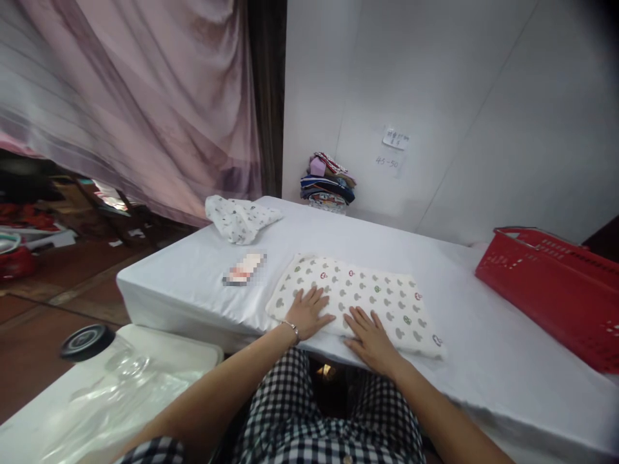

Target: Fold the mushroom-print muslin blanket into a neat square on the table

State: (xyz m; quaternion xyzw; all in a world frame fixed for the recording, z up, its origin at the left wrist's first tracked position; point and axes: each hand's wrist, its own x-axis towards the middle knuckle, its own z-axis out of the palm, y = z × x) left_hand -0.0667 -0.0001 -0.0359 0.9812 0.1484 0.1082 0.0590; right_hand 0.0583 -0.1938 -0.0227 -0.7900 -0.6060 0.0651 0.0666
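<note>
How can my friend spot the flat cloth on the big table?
Find the long table draped in white fabric. At its near edge lies a rectangular cream cloth with grey mushroom-like prints. Unlike the crumpled white patterned cloth farther back, it lies flat.

Cloth (368, 289) on the table (476, 322), left of basket (551, 290)

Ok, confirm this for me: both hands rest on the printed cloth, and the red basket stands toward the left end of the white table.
Not quite: the head view shows the red basket toward the right end of the white table. Both hands, left hand and right hand, do rest on the printed cloth.
</note>
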